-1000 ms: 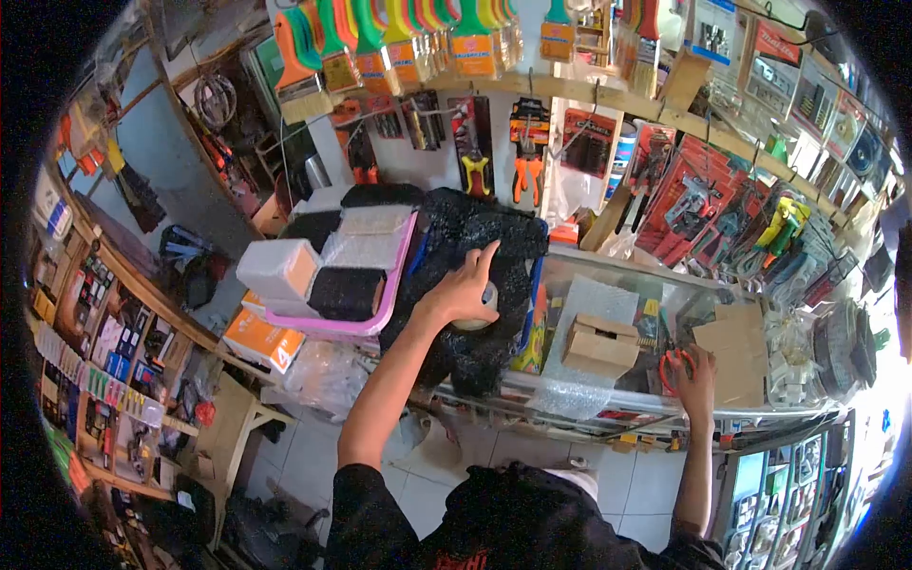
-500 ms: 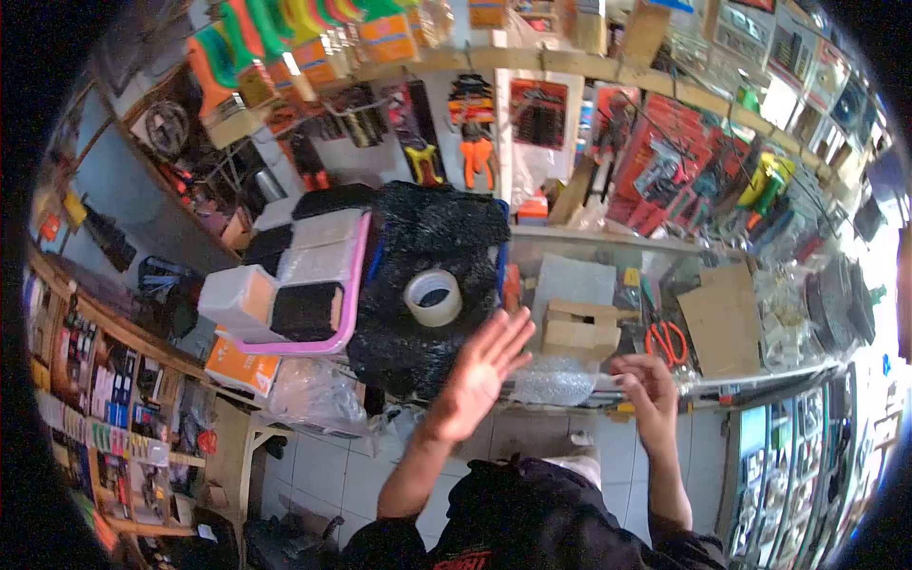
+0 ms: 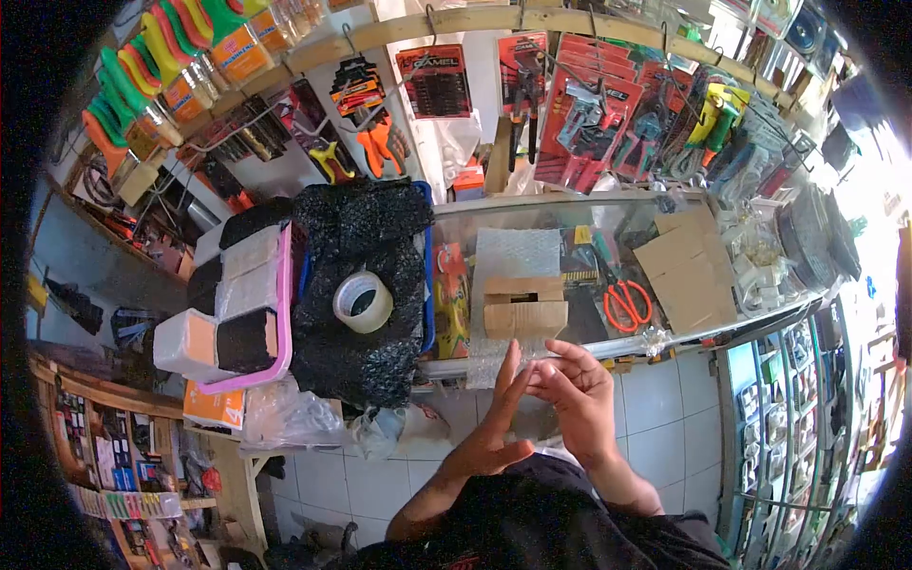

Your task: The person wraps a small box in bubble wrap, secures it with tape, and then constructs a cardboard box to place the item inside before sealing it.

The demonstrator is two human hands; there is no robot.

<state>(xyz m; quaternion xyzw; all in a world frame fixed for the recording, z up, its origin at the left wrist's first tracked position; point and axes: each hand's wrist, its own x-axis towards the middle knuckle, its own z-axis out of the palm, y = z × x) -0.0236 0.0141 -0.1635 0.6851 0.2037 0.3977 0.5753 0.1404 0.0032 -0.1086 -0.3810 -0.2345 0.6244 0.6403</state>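
My left hand (image 3: 489,427) is open, its fingers straight and its thumb spread. My right hand (image 3: 581,404) has its thumb and fingers drawn together close to the left fingertips; whatever they hold, if anything, is too small to make out. Just beyond both hands a small brown cardboard box (image 3: 525,318) rests on a sheet of clear bubble wrap (image 3: 518,249) on the glass counter. Orange-handled scissors (image 3: 627,306) lie to its right. A roll of clear tape (image 3: 363,302) sits to the left on black bubble wrap (image 3: 366,214).
A pink-rimmed tray (image 3: 285,313) with wrapped boxes stands at the left. Flattened cardboard (image 3: 686,271) lies on the counter's right side. Packaged tools (image 3: 589,123) hang from a wooden rail (image 3: 399,30) above. Glass shelves (image 3: 788,418) stand at the lower right.
My left hand has moved down and right, away from the tape roll. My right hand has moved left, and the hands now meet before the box. The camera view has turned right.
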